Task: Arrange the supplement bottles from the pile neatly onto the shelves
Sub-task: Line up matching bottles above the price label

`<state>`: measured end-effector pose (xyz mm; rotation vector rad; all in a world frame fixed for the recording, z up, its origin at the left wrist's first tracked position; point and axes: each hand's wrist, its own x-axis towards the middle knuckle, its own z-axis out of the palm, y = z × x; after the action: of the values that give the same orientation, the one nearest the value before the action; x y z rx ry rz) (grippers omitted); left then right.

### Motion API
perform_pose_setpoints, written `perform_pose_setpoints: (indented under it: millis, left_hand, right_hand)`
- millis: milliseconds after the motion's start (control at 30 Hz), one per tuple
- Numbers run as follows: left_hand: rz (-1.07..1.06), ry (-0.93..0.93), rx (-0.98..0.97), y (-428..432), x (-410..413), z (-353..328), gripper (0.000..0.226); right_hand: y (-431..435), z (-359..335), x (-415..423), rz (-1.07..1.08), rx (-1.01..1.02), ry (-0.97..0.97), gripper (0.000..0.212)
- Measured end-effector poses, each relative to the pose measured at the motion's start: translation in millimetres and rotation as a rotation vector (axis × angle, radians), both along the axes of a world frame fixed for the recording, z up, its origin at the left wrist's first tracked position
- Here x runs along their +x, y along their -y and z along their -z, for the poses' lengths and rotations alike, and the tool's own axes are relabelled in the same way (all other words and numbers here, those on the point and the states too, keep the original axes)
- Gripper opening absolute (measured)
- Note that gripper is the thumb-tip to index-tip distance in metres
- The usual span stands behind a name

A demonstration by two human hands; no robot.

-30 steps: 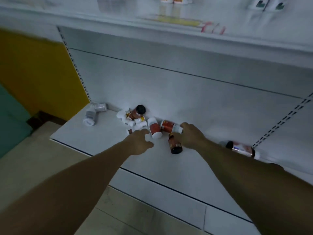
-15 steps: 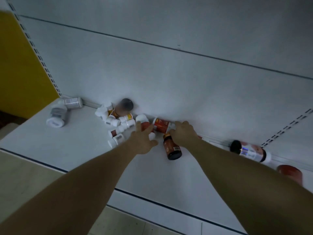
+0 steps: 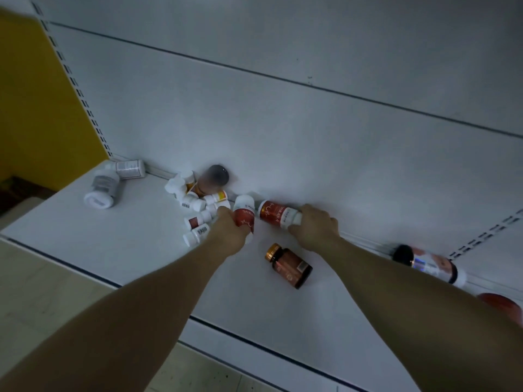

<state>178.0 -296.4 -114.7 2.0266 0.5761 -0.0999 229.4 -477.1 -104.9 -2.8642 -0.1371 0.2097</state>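
Both hands have closed since half a second ago, and the amber bottle [image 3: 290, 267] that lay between them now lies apart, nearer the front edge. The left hand [image 3: 227, 233] wraps a red bottle [image 3: 245, 219]. The right hand [image 3: 314, 227] grips a second red bottle [image 3: 274, 215] at its white cap end. Both are white plastic cylinders with glossy red labels, lying on their sides on the smooth white shelf [image 3: 113, 236] by the back panel [image 3: 283, 137]. Their white lettering is too blurred to read. The amber bottle has a ribbed gold cap and a brown label. A pile [image 3: 195, 205] of small white bottles, some showing barcodes, lies just left of the left hand.
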Motion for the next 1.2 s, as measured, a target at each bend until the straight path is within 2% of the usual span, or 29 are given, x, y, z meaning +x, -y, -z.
perform_pose_setpoints:
  millis: [133,233,433,533,733,800,933,1200]
  left_hand:
    - [-0.169,0.032,-0.528,-0.1,-24.3,-29.0,0.045]
    - [-0.201,0.082,-0.843,1.0,-63.5,-67.1,0.05]
    - [-0.128,0.12,-1.033,0.8,-157.3,-140.7,0.06]
    - [0.009,0.118,-1.051,3.9,-198.9,-169.0,0.06]
    - [0.263,0.14,-1.103,-1.4,-257.8,-205.8,0.068]
    - [0.317,0.148,-1.112,-2.5,-275.2,-215.9,0.071]
    - [0.418,0.188,-1.132,-2.3,-303.3,-235.3,0.08]
    - [0.576,0.287,-0.908,59.5,-337.6,-286.1,0.07]
  right_hand:
    - [-2.8,-40.3,-20.6,0.055,0.552,0.029,0.048]
    - [1.5,-80.8,-58.3,0.154,0.864,0.058,0.046]
    - [8.7,-144.9,-147.4,0.384,1.38,-0.078,0.046]
    - [5.7,-171.1,-190.3,0.433,1.467,-0.189,0.032]
    - [-2.8,-216.0,-269.1,0.479,1.736,-0.353,0.024]
    - [-5.1,-226.3,-292.5,0.493,1.753,-0.364,0.02]
    - [-1.3,-243.5,-329.1,0.458,1.76,-0.253,0.024]
    - [44.5,-291.8,-388.5,0.454,1.619,0.101,0.029]
